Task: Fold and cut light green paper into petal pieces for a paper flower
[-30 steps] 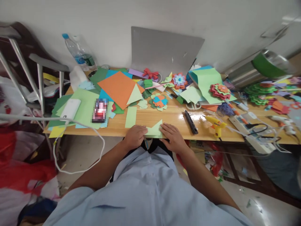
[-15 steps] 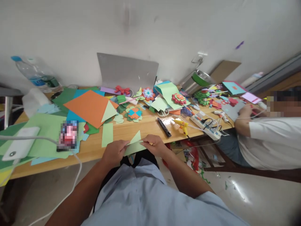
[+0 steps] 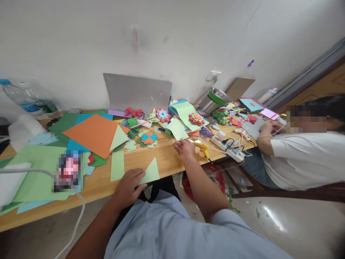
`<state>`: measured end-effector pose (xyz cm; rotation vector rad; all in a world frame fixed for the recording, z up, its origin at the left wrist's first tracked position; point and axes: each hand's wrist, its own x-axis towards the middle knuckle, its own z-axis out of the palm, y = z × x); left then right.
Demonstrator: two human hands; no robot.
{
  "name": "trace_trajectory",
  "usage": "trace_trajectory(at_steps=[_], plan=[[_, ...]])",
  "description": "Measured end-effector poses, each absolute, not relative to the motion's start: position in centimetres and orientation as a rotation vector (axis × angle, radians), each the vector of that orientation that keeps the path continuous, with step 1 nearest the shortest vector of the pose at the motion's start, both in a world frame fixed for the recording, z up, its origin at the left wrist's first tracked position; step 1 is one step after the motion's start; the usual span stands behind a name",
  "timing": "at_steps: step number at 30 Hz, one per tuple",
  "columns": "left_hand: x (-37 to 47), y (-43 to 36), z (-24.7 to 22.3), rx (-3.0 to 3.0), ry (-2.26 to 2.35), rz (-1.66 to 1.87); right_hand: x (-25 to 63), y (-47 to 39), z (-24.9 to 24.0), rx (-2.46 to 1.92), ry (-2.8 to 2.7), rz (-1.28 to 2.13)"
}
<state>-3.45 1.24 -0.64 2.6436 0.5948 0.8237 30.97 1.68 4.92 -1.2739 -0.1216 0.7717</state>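
My left hand (image 3: 131, 185) lies flat at the table's front edge, its fingers stretched over one end of a light green paper triangle (image 3: 151, 172). To its upper left is a light green paper strip (image 3: 117, 165). My right hand (image 3: 185, 149) is down on the tabletop with curled fingers, just left of the yellow glue gun (image 3: 202, 149). It covers the place where a black utility knife lay; whatever is under or in its fingers is hidden. A light green sheet (image 3: 177, 129) lies just beyond my right hand.
A large orange sheet (image 3: 93, 135), a phone (image 3: 68, 171) and a white cable (image 3: 78, 219) are on the left. Paper flowers (image 3: 148, 138) lie along the middle. At right are a power strip (image 3: 228, 146) and a seated co-worker (image 3: 304, 162).
Both hands held the light green paper, folded, at the table edge. It now lies on the table under my left hand, while my right hand has let go and moved right and forward over the knife's place.
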Motion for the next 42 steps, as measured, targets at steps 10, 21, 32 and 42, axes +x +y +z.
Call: trace_trajectory(at_steps=[10,21,32,42], plan=[[-3.4,1.3,-0.9,2.669,0.605,0.745,32.2,5.8,5.9,-1.184,-0.114,0.787],[-2.7,0.4,0.5,2.456,0.640,0.450,25.0,-6.2,2.4,-1.431,-1.568,0.713],[-2.8,0.2,0.1,2.375,0.715,0.590,23.5,-9.0,-0.6,-1.411,-2.053,0.400],[-0.3,-3.2,1.3,1.207,0.853,0.992,19.4,-9.2,3.2,-1.566,-1.275,0.582]])
